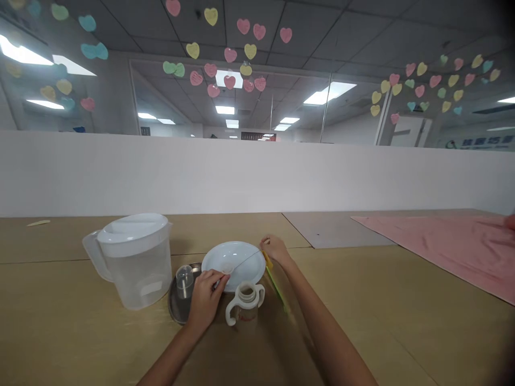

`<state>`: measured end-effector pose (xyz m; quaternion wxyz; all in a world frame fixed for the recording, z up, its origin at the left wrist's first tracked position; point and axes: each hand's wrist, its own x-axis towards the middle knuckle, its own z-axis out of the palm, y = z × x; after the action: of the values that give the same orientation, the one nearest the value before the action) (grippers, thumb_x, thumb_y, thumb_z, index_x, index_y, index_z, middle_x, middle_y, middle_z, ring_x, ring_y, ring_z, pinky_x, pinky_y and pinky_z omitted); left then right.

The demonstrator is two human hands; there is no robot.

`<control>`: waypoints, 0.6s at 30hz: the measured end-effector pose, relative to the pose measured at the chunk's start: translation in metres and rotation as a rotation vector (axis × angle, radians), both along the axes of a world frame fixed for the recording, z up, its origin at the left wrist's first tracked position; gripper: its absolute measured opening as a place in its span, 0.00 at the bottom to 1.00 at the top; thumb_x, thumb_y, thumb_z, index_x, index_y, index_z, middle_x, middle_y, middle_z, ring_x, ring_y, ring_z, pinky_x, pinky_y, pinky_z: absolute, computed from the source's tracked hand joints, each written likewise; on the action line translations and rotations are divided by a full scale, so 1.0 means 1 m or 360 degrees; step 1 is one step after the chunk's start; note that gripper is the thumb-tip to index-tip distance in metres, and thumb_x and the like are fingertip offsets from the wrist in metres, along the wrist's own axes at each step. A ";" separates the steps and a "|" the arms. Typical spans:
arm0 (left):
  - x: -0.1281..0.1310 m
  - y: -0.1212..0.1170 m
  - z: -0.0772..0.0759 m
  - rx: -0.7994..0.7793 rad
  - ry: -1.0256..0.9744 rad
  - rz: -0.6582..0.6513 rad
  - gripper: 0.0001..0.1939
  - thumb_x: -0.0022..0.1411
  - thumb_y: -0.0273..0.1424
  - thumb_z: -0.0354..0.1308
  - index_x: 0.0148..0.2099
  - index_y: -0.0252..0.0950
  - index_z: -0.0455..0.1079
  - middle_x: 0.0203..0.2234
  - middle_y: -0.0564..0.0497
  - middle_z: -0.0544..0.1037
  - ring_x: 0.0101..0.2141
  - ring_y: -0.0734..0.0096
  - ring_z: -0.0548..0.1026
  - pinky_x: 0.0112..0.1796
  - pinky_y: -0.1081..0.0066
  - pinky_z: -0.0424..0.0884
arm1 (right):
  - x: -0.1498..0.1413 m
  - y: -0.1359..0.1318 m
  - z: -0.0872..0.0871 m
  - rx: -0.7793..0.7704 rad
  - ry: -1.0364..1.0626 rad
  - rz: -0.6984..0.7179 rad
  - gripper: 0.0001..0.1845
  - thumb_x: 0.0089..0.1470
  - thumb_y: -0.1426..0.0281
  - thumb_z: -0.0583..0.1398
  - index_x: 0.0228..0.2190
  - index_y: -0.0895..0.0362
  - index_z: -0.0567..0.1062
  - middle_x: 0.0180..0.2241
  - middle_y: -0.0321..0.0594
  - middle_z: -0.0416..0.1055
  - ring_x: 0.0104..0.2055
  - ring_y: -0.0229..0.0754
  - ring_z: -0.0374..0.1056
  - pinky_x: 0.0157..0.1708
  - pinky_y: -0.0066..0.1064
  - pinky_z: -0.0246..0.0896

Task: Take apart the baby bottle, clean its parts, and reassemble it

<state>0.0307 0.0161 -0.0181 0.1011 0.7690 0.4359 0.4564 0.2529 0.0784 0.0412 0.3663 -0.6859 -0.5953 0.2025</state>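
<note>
A thin wire-like strand runs between my two hands above a white bowl (251, 266). My left hand (206, 295) pinches its near end, beside a small clear round piece (227, 268) whose kind I cannot make out. My right hand (273, 247) is closed at the far end, over the bowl's right rim. Below the right hand is a slim tool with a yellow part (267, 261) and a green handle (277, 284). In front of the bowl stands a lidless baby bottle (246, 305) with two white handles. A clear cup (184, 281) rests on a dark metal tray (177, 311) left of my left hand.
A large translucent lidded pitcher (139, 262) stands on the left of the brown table (382, 300). A pink cloth (450, 246) covers the far right, with part of another person's hand (509, 221) at its edge. Behind is a low white wall (257, 174).
</note>
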 end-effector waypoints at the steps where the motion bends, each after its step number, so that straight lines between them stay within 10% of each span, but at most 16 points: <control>1: 0.000 0.000 0.001 -0.0017 -0.0011 -0.0007 0.18 0.61 0.42 0.46 0.34 0.37 0.74 0.28 0.49 0.75 0.32 0.66 0.69 0.35 0.67 0.62 | 0.001 -0.001 0.001 0.0036 -0.0069 -0.0041 0.08 0.45 0.76 0.55 0.29 0.60 0.73 0.32 0.45 0.73 0.34 0.41 0.68 0.32 0.28 0.58; 7: 0.001 -0.002 0.003 -0.0064 -0.0066 -0.0035 0.17 0.60 0.41 0.48 0.34 0.38 0.75 0.28 0.49 0.76 0.32 0.66 0.70 0.36 0.66 0.62 | -0.017 -0.011 0.017 0.0127 -0.0305 0.0186 0.12 0.45 0.77 0.55 0.32 0.60 0.76 0.36 0.44 0.73 0.38 0.40 0.66 0.35 0.27 0.57; 13: 0.001 -0.005 0.007 -0.0088 -0.0130 -0.0072 0.18 0.62 0.40 0.46 0.32 0.38 0.74 0.29 0.49 0.76 0.33 0.65 0.69 0.37 0.66 0.62 | -0.049 -0.026 0.018 -0.0330 -0.0103 0.1458 0.17 0.40 0.64 0.63 0.35 0.56 0.76 0.26 0.31 0.70 0.19 0.28 0.54 0.16 0.20 0.47; 18: 0.000 -0.004 0.008 -0.0106 -0.0175 -0.0072 0.18 0.61 0.41 0.46 0.32 0.38 0.74 0.29 0.49 0.75 0.34 0.65 0.69 0.37 0.66 0.63 | -0.052 -0.023 0.006 -0.0286 0.0218 0.1514 0.17 0.38 0.63 0.65 0.32 0.58 0.77 0.28 0.34 0.67 0.24 0.29 0.55 0.16 0.18 0.47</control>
<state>0.0308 0.0122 -0.0104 0.1607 0.7486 0.4273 0.4808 0.2006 0.0557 0.0470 0.2109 -0.3519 -0.7973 0.4427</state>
